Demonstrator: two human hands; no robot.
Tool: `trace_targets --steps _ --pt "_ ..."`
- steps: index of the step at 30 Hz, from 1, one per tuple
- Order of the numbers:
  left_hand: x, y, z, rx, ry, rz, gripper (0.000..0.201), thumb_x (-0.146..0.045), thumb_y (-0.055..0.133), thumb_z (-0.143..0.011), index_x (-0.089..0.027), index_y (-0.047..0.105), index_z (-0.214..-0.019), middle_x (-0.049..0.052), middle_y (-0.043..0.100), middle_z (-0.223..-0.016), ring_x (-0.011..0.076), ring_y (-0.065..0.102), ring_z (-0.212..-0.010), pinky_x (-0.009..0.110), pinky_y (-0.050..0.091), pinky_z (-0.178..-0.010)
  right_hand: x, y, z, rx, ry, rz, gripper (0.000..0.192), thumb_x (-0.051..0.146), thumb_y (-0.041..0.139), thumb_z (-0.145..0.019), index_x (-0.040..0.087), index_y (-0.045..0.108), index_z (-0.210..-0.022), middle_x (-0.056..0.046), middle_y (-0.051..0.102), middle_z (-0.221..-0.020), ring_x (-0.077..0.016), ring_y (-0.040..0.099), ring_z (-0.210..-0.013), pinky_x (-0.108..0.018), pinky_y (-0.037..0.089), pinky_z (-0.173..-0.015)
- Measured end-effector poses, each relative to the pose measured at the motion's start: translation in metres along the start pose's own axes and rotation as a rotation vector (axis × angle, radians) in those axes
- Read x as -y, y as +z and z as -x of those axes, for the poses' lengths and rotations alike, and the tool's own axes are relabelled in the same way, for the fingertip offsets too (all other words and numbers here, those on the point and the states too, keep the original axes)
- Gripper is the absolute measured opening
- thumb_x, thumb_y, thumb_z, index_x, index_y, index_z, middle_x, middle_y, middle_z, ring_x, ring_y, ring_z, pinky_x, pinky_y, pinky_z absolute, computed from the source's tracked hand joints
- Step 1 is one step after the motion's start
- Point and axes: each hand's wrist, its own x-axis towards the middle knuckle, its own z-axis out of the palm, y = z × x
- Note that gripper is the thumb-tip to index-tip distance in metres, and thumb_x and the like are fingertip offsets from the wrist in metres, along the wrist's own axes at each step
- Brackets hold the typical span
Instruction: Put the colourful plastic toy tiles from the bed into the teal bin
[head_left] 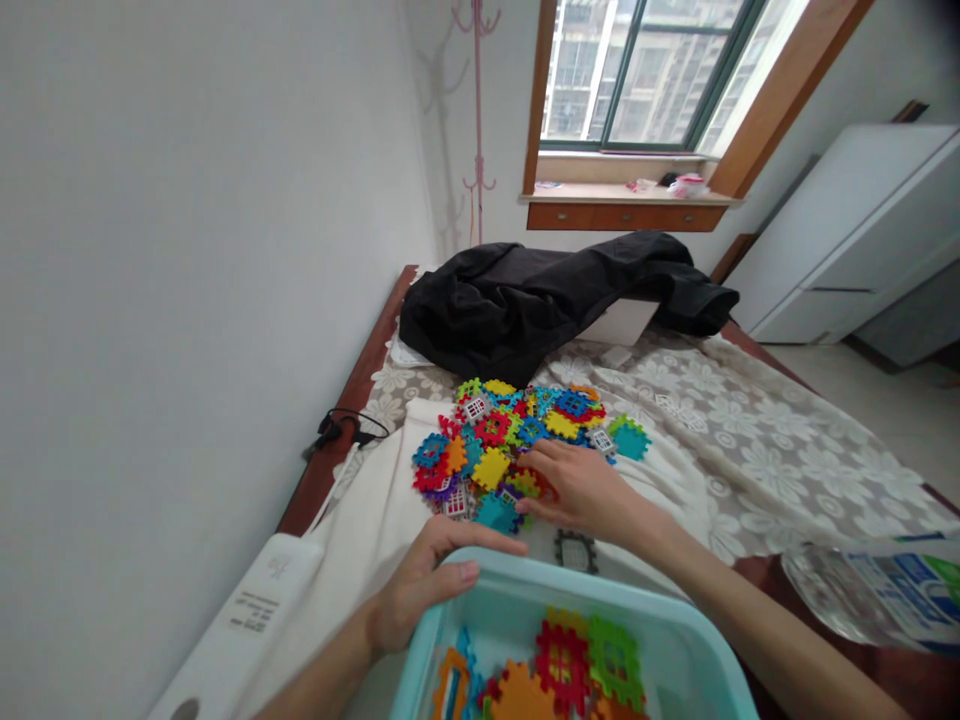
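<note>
My left hand (431, 575) is closed over the far left rim of a light-blue plastic bin (600, 592), its thumb on the inside. Interlocking building blocks lie in the bin, among them a red block (562, 660), a green block (615, 658) and an orange block (523, 692). Beyond the bin, my right hand (574, 485) reaches into the near side of a colourful pile of such blocks (493, 468). Its fingers and thumb curve around red and orange blocks (545, 488), partly hidden by the palm. A dark grey frame-shaped block (576, 552) lies between pile and bin.
The pile rests on a white cloth (375, 520) over a flowered bedspread (765, 430). Behind it lies a black cloth (510, 300) partly covering a white box. On the left are a white device (247, 610) and a black cable (349, 425); a clear plastic package (877, 590) is on the right.
</note>
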Motion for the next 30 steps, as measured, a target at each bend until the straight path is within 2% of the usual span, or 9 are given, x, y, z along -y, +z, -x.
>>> trace_targets --steps 2,6,10,14,17,21,24,26,30 --pt "0.001 0.0 0.0 0.008 0.003 0.001 0.047 -0.056 0.069 -0.087 -0.022 0.082 -0.117 0.009 0.074 -0.123 0.0337 0.06 -0.121 0.037 0.041 -0.107 0.002 0.013 -0.004 0.009 0.006 0.083 0.05 0.055 0.074 -0.093 0.018 0.065 -0.126 -0.012 0.068 -0.117 -0.0299 0.066 -0.109 -0.041 0.054 -0.09" --pt "0.001 -0.001 -0.001 0.029 0.017 -0.018 0.046 -0.054 0.067 -0.089 -0.022 0.082 -0.118 0.009 0.075 -0.123 0.0332 0.061 -0.118 0.037 0.04 -0.108 0.01 0.025 -0.003 0.005 -0.018 0.108 0.048 0.054 0.078 -0.089 0.018 0.065 -0.118 -0.013 0.065 -0.122 -0.0312 0.063 -0.11 -0.042 0.053 -0.091" --pt "-0.002 -0.001 -0.001 0.017 0.022 -0.054 0.043 -0.053 0.067 -0.089 -0.023 0.083 -0.117 0.008 0.075 -0.12 0.0323 0.06 -0.117 0.036 0.041 -0.106 0.012 0.026 0.0 0.03 -0.057 -0.037 0.037 0.037 0.078 -0.09 0.017 0.062 -0.117 -0.011 0.065 -0.12 -0.0283 0.062 -0.109 -0.038 0.051 -0.09" --pt "-0.003 -0.001 0.001 0.021 0.002 0.007 0.044 -0.053 0.069 -0.088 -0.023 0.082 -0.118 0.008 0.074 -0.119 0.0307 0.061 -0.114 0.034 0.043 -0.102 0.01 0.02 0.002 0.139 -0.127 -0.245 0.035 0.02 0.072 -0.09 0.019 0.06 -0.123 -0.009 0.071 -0.114 -0.0242 0.067 -0.103 -0.033 0.05 -0.086" --pt "-0.002 -0.001 0.001 0.021 0.015 0.008 0.043 -0.052 0.069 -0.089 -0.022 0.082 -0.117 0.009 0.074 -0.12 0.031 0.061 -0.115 0.035 0.043 -0.103 0.005 0.007 0.003 0.133 -0.12 -0.404 0.035 0.02 0.07 -0.091 0.021 0.061 -0.125 -0.008 0.073 -0.118 -0.0233 0.068 -0.105 -0.033 0.051 -0.089" --pt "-0.002 0.0 0.0 0.034 0.003 0.049 0.041 -0.048 0.069 -0.089 -0.021 0.082 -0.117 0.009 0.076 -0.121 0.0314 0.063 -0.114 0.036 0.045 -0.102 -0.005 -0.027 0.015 -0.013 -0.024 -0.591 0.031 0.031 0.069 -0.097 0.024 0.063 -0.126 -0.006 0.073 -0.121 -0.0214 0.068 -0.103 -0.035 0.053 -0.09" --pt "-0.002 0.001 0.0 0.052 -0.006 0.113 0.043 -0.05 0.07 -0.088 -0.022 0.081 -0.118 0.009 0.076 -0.122 0.0314 0.064 -0.114 0.036 0.047 -0.1 0.001 -0.055 0.035 -0.091 -0.042 -0.662 0.033 0.039 0.072 -0.096 0.026 0.065 -0.125 -0.006 0.072 -0.12 -0.0213 0.067 -0.104 -0.035 0.054 -0.091" --pt "-0.002 0.0 -0.001 0.036 0.009 0.074 0.042 -0.052 0.071 -0.087 -0.024 0.082 -0.116 0.008 0.076 -0.121 0.0314 0.063 -0.114 0.037 0.046 -0.103 0.015 -0.07 0.05 -0.033 -0.119 -0.68 0.035 0.041 0.076 -0.094 0.028 0.066 -0.125 -0.005 0.073 -0.118 -0.0206 0.068 -0.103 -0.034 0.054 -0.091" --pt "-0.001 -0.002 -0.001 0.012 0.01 -0.017 0.04 -0.053 0.07 -0.088 -0.025 0.084 -0.114 0.007 0.076 -0.118 0.0307 0.062 -0.112 0.037 0.042 -0.106 0.046 -0.088 0.066 0.216 -0.343 -0.666 0.039 0.04 0.077 -0.093 0.029 0.065 -0.129 -0.003 0.075 -0.117 -0.0194 0.069 -0.106 -0.031 0.053 -0.096"
